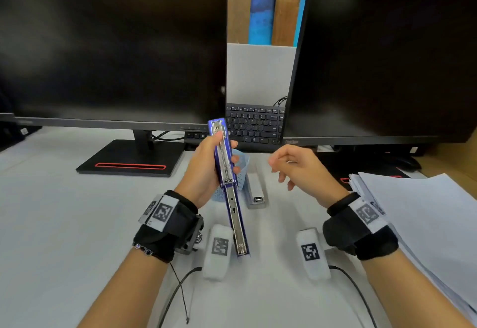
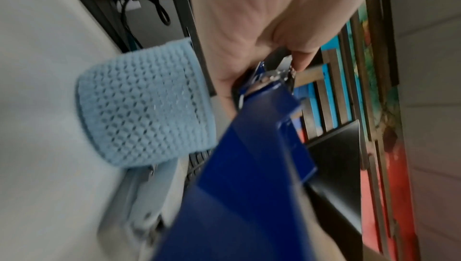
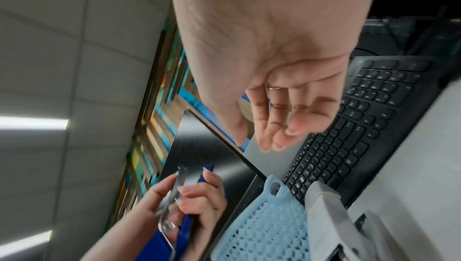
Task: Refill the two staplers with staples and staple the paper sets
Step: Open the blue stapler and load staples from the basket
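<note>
The left hand [image 1: 204, 170] has its grip curled round the blue stapler [image 1: 228, 185], swung fully open and held above the tabletop [image 1: 64, 224]. The right hand [image 1: 299, 170], loosely curled, holds nothing. Just beyond the grip sit a blue mesh basket [image 1: 242, 165] and a grey stapler [image 1: 255, 191]; the paper stack [image 1: 426, 211] lies at the right edge.

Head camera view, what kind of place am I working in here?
Most likely an office desk or workstation. Two dark monitors stand side by side with a black keyboard between them, a thick stack of white paper lies at the right, and staplers are out on the white desk.
</note>
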`<state>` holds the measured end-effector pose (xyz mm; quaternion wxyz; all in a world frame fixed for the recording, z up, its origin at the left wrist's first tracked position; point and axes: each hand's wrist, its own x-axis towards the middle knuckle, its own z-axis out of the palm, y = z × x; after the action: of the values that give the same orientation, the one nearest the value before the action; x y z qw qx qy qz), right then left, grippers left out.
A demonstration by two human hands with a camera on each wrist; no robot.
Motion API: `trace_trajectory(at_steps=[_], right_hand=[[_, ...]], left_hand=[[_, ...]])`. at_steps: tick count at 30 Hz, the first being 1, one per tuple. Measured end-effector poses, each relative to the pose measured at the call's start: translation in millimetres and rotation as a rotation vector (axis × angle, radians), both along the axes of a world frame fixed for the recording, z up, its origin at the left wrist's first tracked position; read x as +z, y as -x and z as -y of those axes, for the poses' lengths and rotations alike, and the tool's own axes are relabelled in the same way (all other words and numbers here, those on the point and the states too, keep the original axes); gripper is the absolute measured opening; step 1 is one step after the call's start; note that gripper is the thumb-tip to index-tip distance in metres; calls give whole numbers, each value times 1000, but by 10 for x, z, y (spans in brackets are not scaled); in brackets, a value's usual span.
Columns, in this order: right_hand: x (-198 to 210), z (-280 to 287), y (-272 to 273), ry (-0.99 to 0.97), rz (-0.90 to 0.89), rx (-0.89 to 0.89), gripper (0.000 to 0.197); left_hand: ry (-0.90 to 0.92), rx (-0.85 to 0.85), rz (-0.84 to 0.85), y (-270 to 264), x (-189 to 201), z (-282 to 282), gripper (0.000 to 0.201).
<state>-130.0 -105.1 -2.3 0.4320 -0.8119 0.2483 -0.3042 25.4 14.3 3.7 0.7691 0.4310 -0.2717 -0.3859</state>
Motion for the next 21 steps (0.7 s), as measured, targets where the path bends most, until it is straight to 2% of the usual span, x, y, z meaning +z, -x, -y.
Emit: trace_trajectory(at_steps=[3, 6, 9, 13, 16, 19, 21], right_hand=[[133, 32, -193, 214, -143, 64, 9], [321, 34, -440, 395, -260, 182, 11], [501, 10, -712, 493, -387, 275, 18], [598, -42, -1053, 622, -665, 375, 18], [565, -88, -1262, 652, -870, 441, 15], [562, -103, -1386, 599, -1048, 486, 25], [535, -90, -1430, 618, -1098, 478, 30]], left_hand=[[29, 70, -51, -242, 38, -65, 32], [33, 104, -117, -406, 46, -147, 33], [22, 129, -162, -510, 8, -182, 35], [3, 116, -170, -549, -27, -183, 39], [15, 97, -195, -550, -36, -173, 39], [34, 72, -222, -577, -70, -166, 40], [24, 55, -214, -588, -93, -170, 40]])
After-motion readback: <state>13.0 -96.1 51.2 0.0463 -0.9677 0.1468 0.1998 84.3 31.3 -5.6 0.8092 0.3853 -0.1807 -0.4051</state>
